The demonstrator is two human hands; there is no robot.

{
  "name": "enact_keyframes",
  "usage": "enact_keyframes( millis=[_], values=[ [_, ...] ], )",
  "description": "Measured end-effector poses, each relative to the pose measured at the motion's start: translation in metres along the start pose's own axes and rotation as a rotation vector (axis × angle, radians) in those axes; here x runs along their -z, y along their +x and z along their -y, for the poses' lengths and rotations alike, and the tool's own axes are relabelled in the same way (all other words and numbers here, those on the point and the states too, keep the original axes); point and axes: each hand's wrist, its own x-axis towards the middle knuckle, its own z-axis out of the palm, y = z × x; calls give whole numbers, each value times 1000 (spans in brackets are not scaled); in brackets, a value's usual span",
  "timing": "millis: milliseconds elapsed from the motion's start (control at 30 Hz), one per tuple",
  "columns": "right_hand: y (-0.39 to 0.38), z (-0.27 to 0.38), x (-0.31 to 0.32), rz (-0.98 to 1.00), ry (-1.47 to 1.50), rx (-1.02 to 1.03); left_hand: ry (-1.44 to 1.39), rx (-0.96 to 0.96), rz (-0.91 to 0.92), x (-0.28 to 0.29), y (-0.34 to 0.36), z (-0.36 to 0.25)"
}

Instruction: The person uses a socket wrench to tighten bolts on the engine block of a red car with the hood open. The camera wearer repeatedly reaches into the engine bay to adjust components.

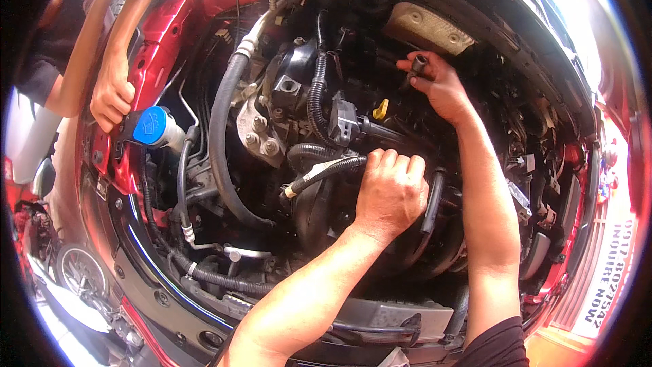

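Observation:
My left hand (392, 194) is closed in a fist over the middle of the engine bay, around the end of a black corrugated wiring sleeve (336, 168) wrapped with pale tape. Farther back and to the right, my right hand (440, 88) grips a short dark tube with a hollow round end (419, 64); its lower part is hidden by the fingers and shadow. Between the hands, a yellow dipstick handle (382, 109) sticks up from the engine. Beside it sits a black connector block (344, 122) where a ribbed hose (316, 92) comes down.
A thick black hose (221, 122) arches along the left side. Near the red fender stands a blue-capped filler neck (151, 126). Another person's hand (112, 98) rests on that fender. A beige heat shield (429, 27) lies at the back; the front crossmember (394, 318) runs below my forearms.

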Motion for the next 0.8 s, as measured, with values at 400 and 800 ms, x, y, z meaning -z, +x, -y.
enact_keyframes(
  millis=[400,800],
  values=[
    [1,29,-13,-113,-385,-131,4,-2,3,2,0,4],
    [10,18,-8,-17,-326,-282,-8,-1,-16,0,0,3]
  ],
)
